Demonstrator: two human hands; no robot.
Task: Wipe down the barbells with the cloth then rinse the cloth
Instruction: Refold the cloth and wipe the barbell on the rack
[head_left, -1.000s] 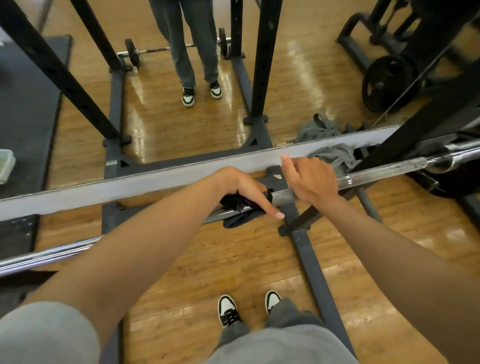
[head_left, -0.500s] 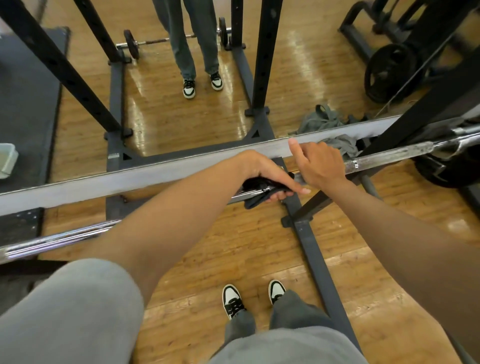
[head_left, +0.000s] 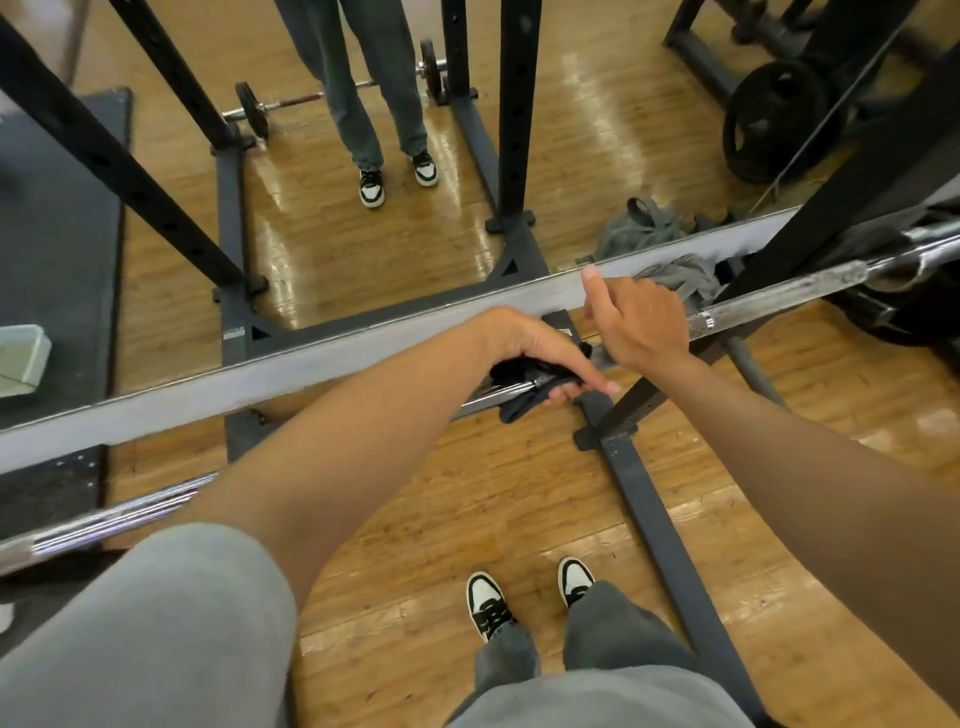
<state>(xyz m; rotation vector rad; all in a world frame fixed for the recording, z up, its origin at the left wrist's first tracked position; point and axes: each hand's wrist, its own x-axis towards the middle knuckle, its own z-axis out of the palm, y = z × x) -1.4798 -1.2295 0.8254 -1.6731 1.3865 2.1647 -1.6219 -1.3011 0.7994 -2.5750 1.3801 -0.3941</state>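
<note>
On a glossy wooden plank floor (head_left: 467, 493) among black steel rack posts, the left hand (head_left: 540, 353) clamps a dark cloth (head_left: 519, 402) around the chrome barbell (head_left: 779, 293), the right hand (head_left: 641, 322) curled over the bar beside it.

The left hand (head_left: 540, 358) has slid the cloth (head_left: 524, 389) rightward along the barbell (head_left: 779, 296) — closer to the right hand (head_left: 641, 322).

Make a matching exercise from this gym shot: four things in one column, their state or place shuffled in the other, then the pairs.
1. dark cloth
2. right hand
3. grey garment
4. weight plate

A. leaning at the far right
B. wrapped round the barbell under the left hand
C. crumpled on the floor beyond the bar
D. gripping the bare bar, thumb up

Pairs: 1-B, 2-D, 3-C, 4-A
</note>
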